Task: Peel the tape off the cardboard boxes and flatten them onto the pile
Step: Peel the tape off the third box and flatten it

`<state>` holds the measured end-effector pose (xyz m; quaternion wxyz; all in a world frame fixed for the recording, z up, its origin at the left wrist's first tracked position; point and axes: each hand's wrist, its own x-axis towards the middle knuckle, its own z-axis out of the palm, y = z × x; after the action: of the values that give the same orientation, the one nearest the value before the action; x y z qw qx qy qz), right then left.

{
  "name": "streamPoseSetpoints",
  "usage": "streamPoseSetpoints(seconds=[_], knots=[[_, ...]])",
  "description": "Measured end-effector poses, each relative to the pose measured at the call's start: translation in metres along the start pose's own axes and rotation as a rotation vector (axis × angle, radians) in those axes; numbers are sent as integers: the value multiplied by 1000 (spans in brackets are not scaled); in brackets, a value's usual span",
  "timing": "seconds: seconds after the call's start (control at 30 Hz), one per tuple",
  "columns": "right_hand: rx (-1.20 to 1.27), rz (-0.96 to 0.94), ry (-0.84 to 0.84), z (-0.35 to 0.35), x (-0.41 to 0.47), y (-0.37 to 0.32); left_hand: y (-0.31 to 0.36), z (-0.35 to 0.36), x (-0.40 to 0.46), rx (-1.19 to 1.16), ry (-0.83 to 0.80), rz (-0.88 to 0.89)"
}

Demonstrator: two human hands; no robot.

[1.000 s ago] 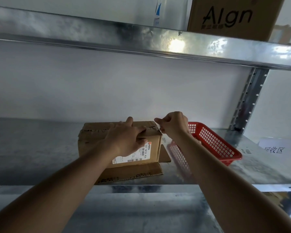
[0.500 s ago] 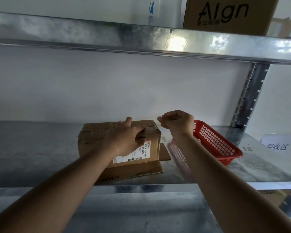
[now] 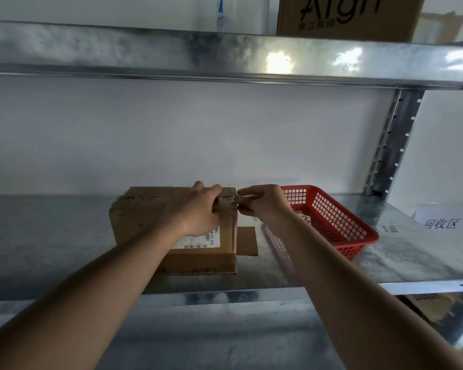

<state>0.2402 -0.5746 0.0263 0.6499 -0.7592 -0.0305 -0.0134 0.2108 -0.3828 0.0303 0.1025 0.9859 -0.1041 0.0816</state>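
Note:
A brown cardboard box point(image 3: 145, 222) with a white barcode label stands on flattened cardboard point(image 3: 247, 241) on the metal shelf point(image 3: 51, 249). My left hand point(image 3: 202, 209) grips the box's top front edge, fingers curled over the top. At the box's top right corner my right hand point(image 3: 262, 202) pinches the end of a tape strip point(image 3: 237, 205) between thumb and fingertips. The strip is small and blurred.
A red plastic mesh basket point(image 3: 340, 222) sits just right of the box, behind my right forearm. A white sign with characters point(image 3: 441, 222) lies at the shelf's right end. Overhead runs another metal shelf point(image 3: 225, 57) carrying a printed carton point(image 3: 345, 17). A steel upright point(image 3: 393, 140) stands at right.
My right hand was lifted away from the box toward the basket half a second ago and is now back at the box's top right corner, pinching the tape. The left hand stayed put.

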Motion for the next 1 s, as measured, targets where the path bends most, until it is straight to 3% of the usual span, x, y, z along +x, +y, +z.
streamPoseSetpoints(seconds=[0.3,0.47,0.67,0.87,1.0], knots=[[107,154,-52,-11,2,-4,5,10,-1,136,-16,5],[-198,99,52,-16,-1,-1,10,7,-3,221,-32,-28],[-711,-104,190,-38,-4,-12,23,8,-1,237,-38,-60],[-738,-220,246,-64,-7,-12,43,7,-3,249,-41,-70],[-809,-199,279,-78,-5,-3,72,11,-3,279,-42,-59]])
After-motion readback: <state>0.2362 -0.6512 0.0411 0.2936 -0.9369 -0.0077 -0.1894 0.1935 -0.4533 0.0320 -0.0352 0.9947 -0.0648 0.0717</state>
